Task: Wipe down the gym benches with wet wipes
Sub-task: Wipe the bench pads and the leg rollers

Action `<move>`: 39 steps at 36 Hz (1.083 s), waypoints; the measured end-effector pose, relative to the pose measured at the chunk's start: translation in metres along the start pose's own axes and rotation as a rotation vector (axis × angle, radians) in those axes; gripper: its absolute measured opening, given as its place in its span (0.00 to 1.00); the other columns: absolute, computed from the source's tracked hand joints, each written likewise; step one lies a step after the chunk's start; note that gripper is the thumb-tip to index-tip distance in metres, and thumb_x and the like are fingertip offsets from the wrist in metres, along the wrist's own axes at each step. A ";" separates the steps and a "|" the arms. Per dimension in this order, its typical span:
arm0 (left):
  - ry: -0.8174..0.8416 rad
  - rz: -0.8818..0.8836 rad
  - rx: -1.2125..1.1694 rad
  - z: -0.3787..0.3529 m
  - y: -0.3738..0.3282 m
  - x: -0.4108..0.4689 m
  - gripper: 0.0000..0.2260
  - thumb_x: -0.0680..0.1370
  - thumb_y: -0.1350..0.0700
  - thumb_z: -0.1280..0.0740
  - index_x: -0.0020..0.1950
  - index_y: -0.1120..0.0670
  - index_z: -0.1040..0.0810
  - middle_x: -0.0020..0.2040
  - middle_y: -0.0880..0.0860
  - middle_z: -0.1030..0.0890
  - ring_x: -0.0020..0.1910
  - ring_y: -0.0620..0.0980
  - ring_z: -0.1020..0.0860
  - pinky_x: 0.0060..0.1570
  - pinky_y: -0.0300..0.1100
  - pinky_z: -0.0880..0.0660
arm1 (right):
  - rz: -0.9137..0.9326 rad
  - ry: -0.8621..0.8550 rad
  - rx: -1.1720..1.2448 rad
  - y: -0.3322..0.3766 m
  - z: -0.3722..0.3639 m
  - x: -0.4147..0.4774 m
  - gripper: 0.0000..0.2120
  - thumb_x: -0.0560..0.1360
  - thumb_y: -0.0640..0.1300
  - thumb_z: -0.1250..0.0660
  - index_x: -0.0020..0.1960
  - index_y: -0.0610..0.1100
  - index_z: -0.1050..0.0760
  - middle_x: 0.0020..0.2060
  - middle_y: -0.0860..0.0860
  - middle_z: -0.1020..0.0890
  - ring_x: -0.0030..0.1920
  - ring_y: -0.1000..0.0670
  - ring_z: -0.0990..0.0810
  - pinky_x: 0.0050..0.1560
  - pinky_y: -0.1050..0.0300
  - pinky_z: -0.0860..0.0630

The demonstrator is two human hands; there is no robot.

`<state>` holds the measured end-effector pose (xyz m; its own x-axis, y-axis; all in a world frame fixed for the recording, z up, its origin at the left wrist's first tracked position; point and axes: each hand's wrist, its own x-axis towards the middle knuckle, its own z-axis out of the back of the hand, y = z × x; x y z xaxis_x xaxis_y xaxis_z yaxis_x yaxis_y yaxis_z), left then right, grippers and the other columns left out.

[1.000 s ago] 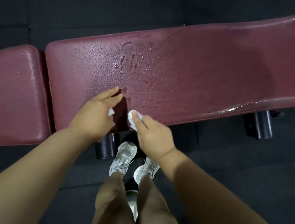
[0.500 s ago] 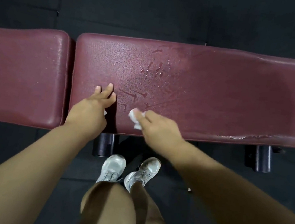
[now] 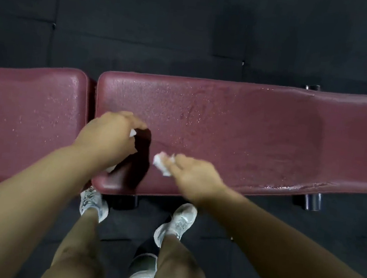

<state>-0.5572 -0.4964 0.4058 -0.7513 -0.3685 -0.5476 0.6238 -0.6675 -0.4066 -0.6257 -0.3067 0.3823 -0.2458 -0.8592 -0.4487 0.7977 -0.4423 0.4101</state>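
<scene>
Bench padding lay droplet-beaded above black floor mats, left hand clutching a white wipe, right hand pinching a crumpled wipe.

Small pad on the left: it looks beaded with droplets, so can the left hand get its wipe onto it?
Probably yes. The left hand, holding a wipe, is over the long pad's end just beside the gap; nothing visible lies between it and the small pad.

Over the left end of the droplet-covered maroon bench pad, the left hand curls round a white wipe. The right hand pinches a crumpled wipe near the pad's front edge.
</scene>
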 end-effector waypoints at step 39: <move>-0.011 -0.150 0.133 0.034 0.044 0.040 0.31 0.72 0.64 0.32 0.73 0.48 0.36 0.75 0.39 0.41 0.73 0.41 0.42 0.66 0.40 0.37 | -0.395 -0.563 -0.006 -0.065 0.057 0.065 0.17 0.78 0.43 0.44 0.64 0.48 0.26 0.49 0.42 0.21 0.46 0.39 0.20 0.41 0.50 0.25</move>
<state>-0.5669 -0.5628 0.3908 -0.8365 -0.2650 -0.4796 0.4710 -0.7949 -0.3824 -0.7249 -0.3480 0.3713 -0.7664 -0.6371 -0.0818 0.5919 -0.7499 0.2954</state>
